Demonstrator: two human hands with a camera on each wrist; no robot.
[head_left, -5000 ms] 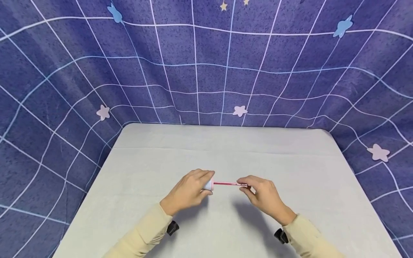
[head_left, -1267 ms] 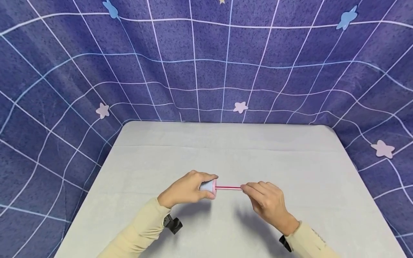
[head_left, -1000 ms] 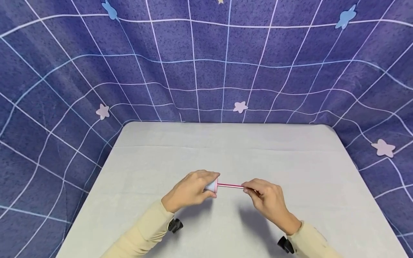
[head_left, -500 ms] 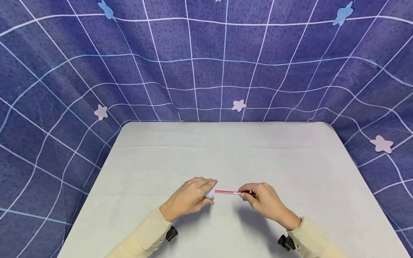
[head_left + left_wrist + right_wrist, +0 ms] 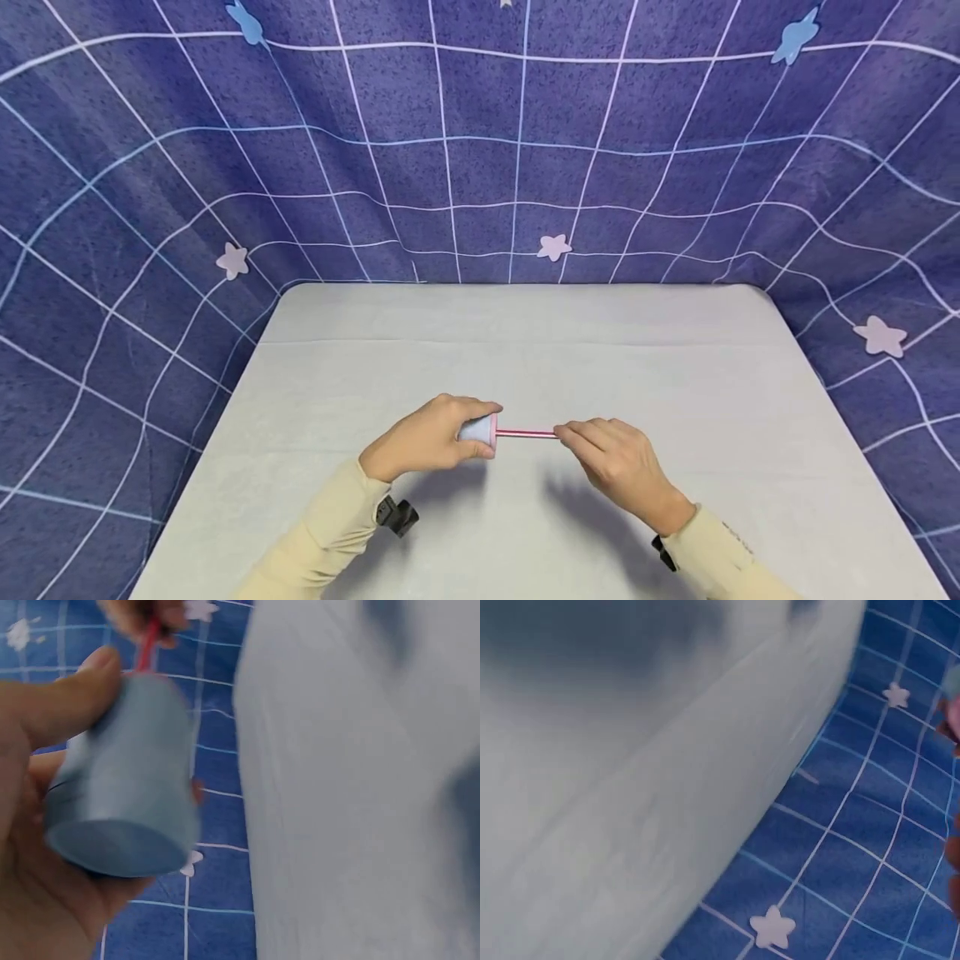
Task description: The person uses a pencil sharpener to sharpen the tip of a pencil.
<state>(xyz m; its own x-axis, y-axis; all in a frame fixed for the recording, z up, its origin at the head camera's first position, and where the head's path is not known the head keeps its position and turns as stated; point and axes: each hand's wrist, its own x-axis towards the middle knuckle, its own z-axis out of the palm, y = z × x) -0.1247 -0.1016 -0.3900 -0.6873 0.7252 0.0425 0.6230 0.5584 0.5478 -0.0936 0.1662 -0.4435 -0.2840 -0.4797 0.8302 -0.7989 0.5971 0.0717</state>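
Note:
My left hand point(image 5: 423, 437) grips a light blue, cup-shaped pencil sharpener point(image 5: 474, 430) between thumb and fingers, its pink end facing right. From that end a red-and-white striped pencil point(image 5: 527, 433) sticks straight out; its tip is hidden inside. The fingers of my right hand point(image 5: 618, 467) pinch the pencil's other end and cover it. Both hands are raised over the table. In the left wrist view, the sharpener point(image 5: 127, 772) shows its flat base, with the red pencil point(image 5: 148, 646) beyond. The right wrist view catches only some fingers point(image 5: 954, 855) at its right edge.
A table with a pale cloth point(image 5: 525, 350) lies beneath the hands, which cast shadows on it. Behind and at both sides hangs a blue-purple curtain point(image 5: 480, 175) with grid lines and stars. Black wrist cameras point(image 5: 397, 517) sit at the sleeves.
My right hand has rolled back and forth on the pencil, now with its back turned up. My left hand has rolled too, baring more of the sharpener. Both sit slightly higher in view than half a second ago.

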